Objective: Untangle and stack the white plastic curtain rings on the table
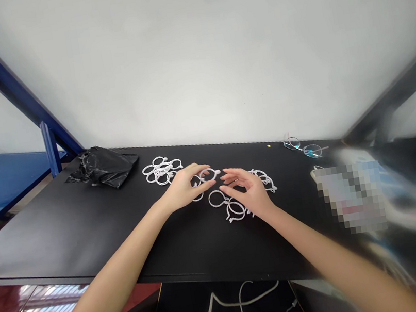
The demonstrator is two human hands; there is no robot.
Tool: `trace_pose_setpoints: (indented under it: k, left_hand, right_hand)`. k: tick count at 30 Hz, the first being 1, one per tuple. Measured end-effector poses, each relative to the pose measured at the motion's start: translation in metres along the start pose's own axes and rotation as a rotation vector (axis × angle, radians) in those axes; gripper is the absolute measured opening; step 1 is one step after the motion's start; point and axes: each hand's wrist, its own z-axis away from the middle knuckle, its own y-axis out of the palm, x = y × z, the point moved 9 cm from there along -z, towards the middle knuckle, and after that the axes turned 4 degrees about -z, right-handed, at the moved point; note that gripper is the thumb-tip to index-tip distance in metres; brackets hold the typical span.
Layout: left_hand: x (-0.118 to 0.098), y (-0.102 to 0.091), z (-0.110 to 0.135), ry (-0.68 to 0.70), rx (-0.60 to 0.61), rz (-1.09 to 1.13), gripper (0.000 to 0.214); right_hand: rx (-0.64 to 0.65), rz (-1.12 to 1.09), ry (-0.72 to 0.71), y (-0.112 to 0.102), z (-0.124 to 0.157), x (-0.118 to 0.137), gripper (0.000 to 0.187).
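Observation:
My left hand [188,185] is closed on a white curtain ring [208,170], pinched between thumb and fingers, its small eyelet pointing right. My right hand [246,186] is just right of that ring, thumb and fingers apart and curved, with nothing visible in them. More white rings [217,199] lie below and partly behind my right hand, and others [266,178] lie just beyond it. Part of a ring shows under my left hand. A tangled heap of white rings [161,172] rests to the left of my left hand.
All this lies on a black table [85,221]. A crumpled black plastic bag [106,166] sits at the back left, and eyeglasses [303,148] at the back right. A blurred phone-like object [349,197] and pale packaging [396,190] are right. White cables [230,304] hang below the front edge.

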Motion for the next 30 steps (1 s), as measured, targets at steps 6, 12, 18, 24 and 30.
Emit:
trace_pose_setpoints:
  k: [6, 12, 18, 24, 30]
  left_hand:
    - [0.033, -0.003, 0.003, -0.11, -0.063, -0.573, 0.051]
    - [0.037, 0.004, 0.004, -0.111, -0.011, -0.595, 0.041]
    - [0.007, 0.0, 0.002, -0.035, -0.046, -0.202, 0.034]
    - [-0.004, 0.028, 0.004, -0.144, 0.12, 0.342, 0.043]
    - [0.013, 0.024, 0.001, -0.244, -0.016, 0.579, 0.039]
  right_hand:
    - [0.277, 0.392, -0.063, 0.027, 0.008, 0.005, 0.046]
    - [0.317, 0.477, -0.068, 0.03, 0.007, -0.001, 0.036]
    - [0.132, 0.341, -0.25, 0.018, 0.004, 0.017, 0.032]
    - [0.015, 0.277, -0.378, 0.008, 0.006, 0.033, 0.029]
    - [-0.075, 0.281, -0.416, 0.0, 0.007, 0.041, 0.017]
